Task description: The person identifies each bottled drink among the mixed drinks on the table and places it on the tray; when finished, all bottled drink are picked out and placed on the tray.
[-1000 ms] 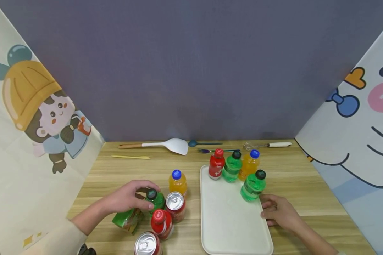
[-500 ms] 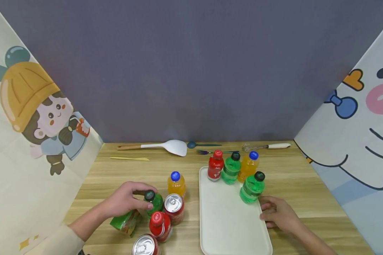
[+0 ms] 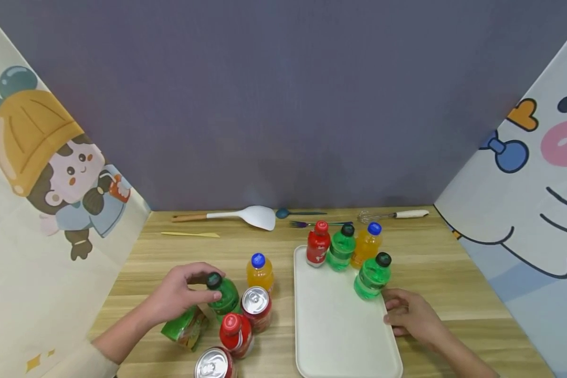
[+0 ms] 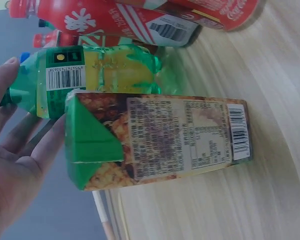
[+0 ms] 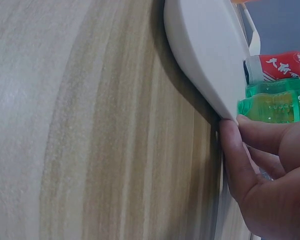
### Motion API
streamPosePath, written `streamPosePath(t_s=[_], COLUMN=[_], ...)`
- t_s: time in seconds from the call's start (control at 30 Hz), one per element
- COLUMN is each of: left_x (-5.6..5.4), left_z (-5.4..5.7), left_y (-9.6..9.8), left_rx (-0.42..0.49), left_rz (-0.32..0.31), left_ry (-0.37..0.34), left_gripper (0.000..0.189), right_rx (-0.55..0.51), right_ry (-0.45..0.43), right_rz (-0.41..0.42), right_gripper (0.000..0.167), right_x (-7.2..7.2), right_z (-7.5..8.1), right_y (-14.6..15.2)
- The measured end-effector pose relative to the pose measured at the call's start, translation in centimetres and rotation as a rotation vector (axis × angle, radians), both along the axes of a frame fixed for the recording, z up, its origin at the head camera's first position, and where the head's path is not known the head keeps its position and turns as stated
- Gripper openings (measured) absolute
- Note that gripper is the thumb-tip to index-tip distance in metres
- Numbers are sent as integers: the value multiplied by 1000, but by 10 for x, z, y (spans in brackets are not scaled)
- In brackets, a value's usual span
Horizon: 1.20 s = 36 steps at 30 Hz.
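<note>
The green bottle (image 3: 228, 300) is in the left hand (image 3: 177, 294), whose thumb and fingers clamp round its top. It tilts, cap toward the palm; whether its base meets the desk (image 3: 453, 278) I cannot tell. The carton (image 3: 186, 328) is just below the left hand, beside the bottle. Right of the left hand are 1 can (image 3: 256, 307) and, a little farther out, an orange bottle (image 3: 260, 274); nearer the person than that hand are a red bottle (image 3: 237, 336) and a 2nd can (image 3: 213, 365).

The right hand (image 3: 413, 317) pinches the rim of the tray (image 3: 342, 336), which lies to its left. On the tray, 4 bottles stand ahead and left of the right hand: a 2nd red bottle (image 3: 318, 248), 2 more green bottles (image 3: 373, 280) and a 2nd orange bottle (image 3: 366, 249).

Well beyond the left hand lie a yellow knife (image 3: 191, 234) and a spatula (image 3: 257, 216); a spoon (image 3: 283, 213) and a fork (image 3: 301, 224) lie farther right, and a whisk (image 3: 408, 214) well beyond the right hand.
</note>
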<state>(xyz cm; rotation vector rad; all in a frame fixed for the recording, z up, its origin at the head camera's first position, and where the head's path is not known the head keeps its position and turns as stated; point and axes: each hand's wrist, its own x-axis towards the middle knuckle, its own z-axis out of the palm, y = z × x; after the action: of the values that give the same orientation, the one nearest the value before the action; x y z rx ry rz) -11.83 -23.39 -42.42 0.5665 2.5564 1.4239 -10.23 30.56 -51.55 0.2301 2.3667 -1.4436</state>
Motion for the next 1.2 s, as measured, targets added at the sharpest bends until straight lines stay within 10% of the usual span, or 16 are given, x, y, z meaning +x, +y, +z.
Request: streamPosePath(t_s=[0.3, 0.67, 1.2], left_x=[-3, -10, -19], left_z=[20, 76, 128], left_y=[-4, -5, 28], left_rx=[58, -61, -74], left_rz=[43, 98, 32], left_ry=[88, 184, 266], left_gripper=[29, 28, 25], right_rx=[-22, -12, -21], right_ry=[21, 18, 10], right_rz=[5, -8, 5], right_gripper=[69, 69, 68], right_x=[0, 0, 0], right_z=[2, 1, 2], right_y=[0, -2, -2])
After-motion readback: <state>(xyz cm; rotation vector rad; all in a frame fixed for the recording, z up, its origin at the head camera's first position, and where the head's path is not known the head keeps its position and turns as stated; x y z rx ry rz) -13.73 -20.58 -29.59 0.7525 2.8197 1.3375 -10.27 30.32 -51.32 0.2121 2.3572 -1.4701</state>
